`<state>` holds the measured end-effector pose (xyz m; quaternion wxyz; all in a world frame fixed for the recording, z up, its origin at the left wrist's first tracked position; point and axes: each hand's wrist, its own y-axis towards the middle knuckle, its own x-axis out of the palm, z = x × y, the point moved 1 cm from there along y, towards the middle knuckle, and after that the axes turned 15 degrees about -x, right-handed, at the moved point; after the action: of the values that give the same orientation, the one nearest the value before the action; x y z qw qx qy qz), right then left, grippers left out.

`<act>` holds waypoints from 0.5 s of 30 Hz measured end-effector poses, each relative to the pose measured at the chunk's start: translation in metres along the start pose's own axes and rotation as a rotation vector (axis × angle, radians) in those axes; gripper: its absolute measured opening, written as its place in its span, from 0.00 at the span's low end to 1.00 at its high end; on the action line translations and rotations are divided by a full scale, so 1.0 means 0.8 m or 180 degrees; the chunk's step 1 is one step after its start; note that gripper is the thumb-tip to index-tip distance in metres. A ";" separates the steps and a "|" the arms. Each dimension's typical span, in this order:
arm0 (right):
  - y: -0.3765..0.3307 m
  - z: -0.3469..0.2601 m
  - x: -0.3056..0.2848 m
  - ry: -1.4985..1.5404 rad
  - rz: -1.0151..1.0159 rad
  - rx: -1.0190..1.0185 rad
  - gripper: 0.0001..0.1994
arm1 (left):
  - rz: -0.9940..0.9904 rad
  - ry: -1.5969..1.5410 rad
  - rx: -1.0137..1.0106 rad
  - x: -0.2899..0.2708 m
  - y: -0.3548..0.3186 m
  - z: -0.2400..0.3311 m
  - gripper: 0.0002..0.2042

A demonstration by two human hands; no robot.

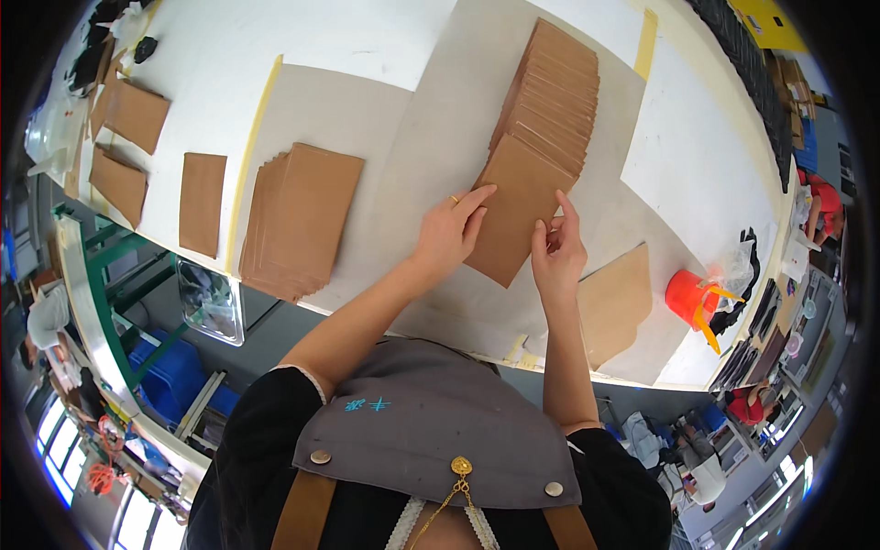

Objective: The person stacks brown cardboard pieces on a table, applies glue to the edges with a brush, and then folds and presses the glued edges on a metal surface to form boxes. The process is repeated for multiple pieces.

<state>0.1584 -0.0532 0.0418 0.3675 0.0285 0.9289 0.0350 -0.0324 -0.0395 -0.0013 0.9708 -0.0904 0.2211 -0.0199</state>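
A fanned row of brown leather-look panels [553, 92] runs away from me on the grey board. The nearest panel [515, 211] lies flat over the near end of the row. My left hand [449, 231] holds its left edge, with the index finger on the top face and the thumb tucked close. At the opposite edge, my right hand [560, 252] holds the same panel, index finger extended along the side and the other fingers curled. Fingertips under the panel, if any, are hidden. A second fanned stack of brown panels [307, 220] lies left of my left hand.
A tan, curved-edged sheet [616, 302] lies right of my right hand. Beyond it stands a red cup [689, 298] with orange-handled tools [710, 321]. A single brown panel [202, 203] and further brown pieces [136, 115] lie at the left. Yellow tape [254, 170] marks the white table [367, 37].
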 end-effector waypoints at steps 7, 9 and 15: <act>-0.004 0.016 0.006 0.0031 0.0068 -0.0037 0.23 | -0.0108 0.0219 -0.0195 0.005 0.005 0.000 0.15; -0.005 0.018 0.008 -0.0017 0.0061 -0.0052 0.23 | -0.0095 0.0284 -0.0198 0.005 0.004 -0.001 0.14; 0.002 0.014 0.002 -0.0419 -0.0026 -0.0186 0.20 | -0.0015 0.0342 -0.0002 0.011 0.005 0.002 0.15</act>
<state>0.1650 -0.0508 0.0327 0.4286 0.0163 0.9015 0.0587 -0.0240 -0.0362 -0.0043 0.9575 -0.0901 0.2727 -0.0269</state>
